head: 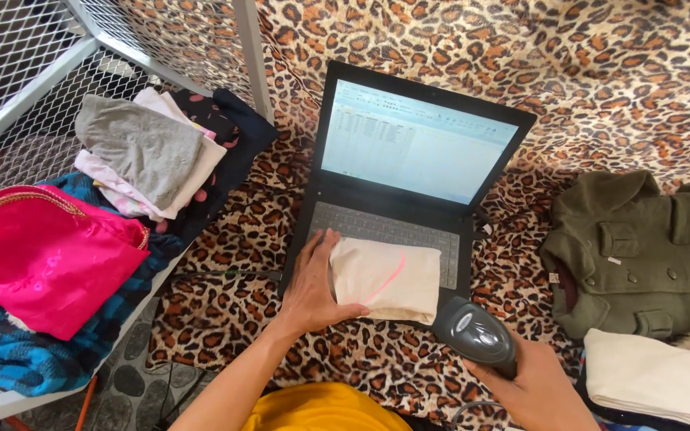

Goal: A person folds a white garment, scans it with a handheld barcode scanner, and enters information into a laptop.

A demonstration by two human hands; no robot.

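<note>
At the far left a white wire-mesh rack (33, 88) holds clothing: a bright pink satin garment (45, 259) lies on top of a blue and black patterned knit (9, 355), and behind them sits a stack of folded clothes topped by a grey piece (141, 144), with a dark spotted garment (229, 128) beside it. A leopard-print cloth (600, 72) covers the surface to the right of the rack. On it stands an open black laptop (397, 199), its screen (417, 140) showing a spreadsheet. The left hand (313, 283) rests on the left part of the laptop, fingers spread flat over the keys and thumb pressed along the near edge of a folded cream cloth package (389, 279) with a thin pink line on it; the package lies across the keyboard and palm rest. Just right of the package, the right hand (533, 387) is wrapped around the handle of a dark grey barcode scanner (473, 331), whose head is near the package's right corner. Further right lie an olive green buttoned coat (640, 251) and, below it, a folded cream garment (652, 375).
</note>
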